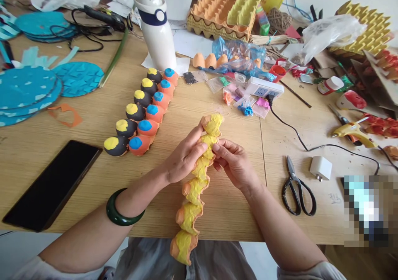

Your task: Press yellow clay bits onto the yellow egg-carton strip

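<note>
A long strip cut from an orange egg carton [194, 191], its cups partly coated in yellow clay, runs from mid-table toward my lap. My left hand [186, 153] grips its upper part from the left, thumb on the yellow coating. From the right, my right hand [233, 159] pinches the strip's edge between thumb and fingers. Left of the hands lie two finished-looking strips side by side: a black one with yellow tops [132, 110] and an orange-red one with blue tops [152, 110].
A dark tablet [52, 184] lies at the left, scissors [295, 188] and a white charger [321, 168] at the right. Behind stand a white bottle [158, 39], a power strip [264, 88] with its cable, clay packets [245, 103] and stacked egg trays [217, 12]. A glue gun [354, 132] is far right.
</note>
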Motion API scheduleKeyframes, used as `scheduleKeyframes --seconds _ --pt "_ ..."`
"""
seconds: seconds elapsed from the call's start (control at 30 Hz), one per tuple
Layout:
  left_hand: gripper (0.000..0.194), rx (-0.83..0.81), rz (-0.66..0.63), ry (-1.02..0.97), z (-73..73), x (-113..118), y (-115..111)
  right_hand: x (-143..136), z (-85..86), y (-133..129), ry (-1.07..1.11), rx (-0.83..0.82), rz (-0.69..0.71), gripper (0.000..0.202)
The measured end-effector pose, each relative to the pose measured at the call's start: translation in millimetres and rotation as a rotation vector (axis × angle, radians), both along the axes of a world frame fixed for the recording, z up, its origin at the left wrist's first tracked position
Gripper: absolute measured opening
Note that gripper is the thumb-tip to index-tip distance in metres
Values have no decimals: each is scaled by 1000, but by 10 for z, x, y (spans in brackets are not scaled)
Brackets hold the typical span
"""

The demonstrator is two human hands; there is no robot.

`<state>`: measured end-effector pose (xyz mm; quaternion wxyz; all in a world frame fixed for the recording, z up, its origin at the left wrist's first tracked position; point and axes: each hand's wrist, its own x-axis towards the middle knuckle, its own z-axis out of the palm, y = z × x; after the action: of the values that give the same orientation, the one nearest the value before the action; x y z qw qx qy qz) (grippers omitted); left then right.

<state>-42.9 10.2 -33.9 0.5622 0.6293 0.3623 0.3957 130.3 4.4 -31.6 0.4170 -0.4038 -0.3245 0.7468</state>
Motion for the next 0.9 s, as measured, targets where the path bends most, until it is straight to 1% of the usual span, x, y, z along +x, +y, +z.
scheduleKeyframes --seconds 0.13,0.23,0.33,0.43,0.57,0.7,0.9 --pt "55 59 20 83 -4 -3 -17 -7 -4 3 -21 -8 10 38" --pt "55 76 33 102 7 4 -26 -5 -7 -2 -39 -3 15 37" --pt "54 19 22 76 27 24 -34 2 -7 -6 2 -17 23 35" --pt "54 -21 24 53 40 36 -41 7 -7 -4 45 -17 26 37" --pt "55 17 24 59 39 30 -38 8 -16 6 -15 14 27 39" --pt "59 -49 -21 28 31 24 -23 5 -30 17 -53 35 11 40" --pt "61 -95 -45 8 12 20 12 -4 -30 18 -38 -14 26 42"
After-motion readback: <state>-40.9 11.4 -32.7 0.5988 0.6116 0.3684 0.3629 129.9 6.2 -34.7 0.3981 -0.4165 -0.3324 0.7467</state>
